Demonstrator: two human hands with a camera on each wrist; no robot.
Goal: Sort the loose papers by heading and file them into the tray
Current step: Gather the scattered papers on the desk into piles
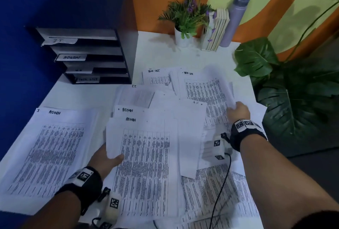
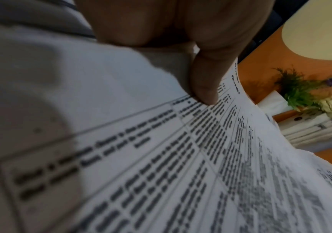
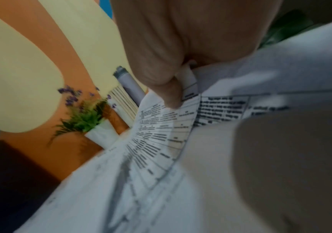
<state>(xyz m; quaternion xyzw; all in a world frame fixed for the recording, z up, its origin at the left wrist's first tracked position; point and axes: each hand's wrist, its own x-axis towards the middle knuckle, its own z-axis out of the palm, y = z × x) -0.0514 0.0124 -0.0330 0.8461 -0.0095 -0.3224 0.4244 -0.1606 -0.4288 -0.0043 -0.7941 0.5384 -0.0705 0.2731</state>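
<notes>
While the papers lie unsorted across the white table (image 1: 77, 93), the black filing tray (image 1: 86, 58) stands at about ten o'clock from the heap, its slots labelled and open toward the person, the ADMIN slot label (image 1: 72, 57) second from the top.

At nine o'clock, a separate ADMIN stack (image 1: 49, 148) lies flat, long axis running away from the person.

Just right of it, the left hand (image 1: 108, 159) holds the near-left edge of an ADMIN sheet (image 1: 145, 157), thumb (image 2: 204, 88) curled over the printed face and the other fingers hidden beneath; that edge is raised off the heap. This sheet's long axis also runs toward twelve o'clock, heading end farthest from the person.

Farther right, at two o'clock in the heap, the right hand (image 1: 238, 109) is clenched on the edge of a curled sheet (image 1: 220, 83), thumb (image 3: 171, 94) pressing its folded margin; its heading cannot be read. Beneath it lie two TASK LIST sheets (image 1: 200, 85).

By judgement, the left hand is the nearer to both the ADMIN stack and the tray, so its sheet would travel leftward, toward nine or ten o'clock.
</notes>
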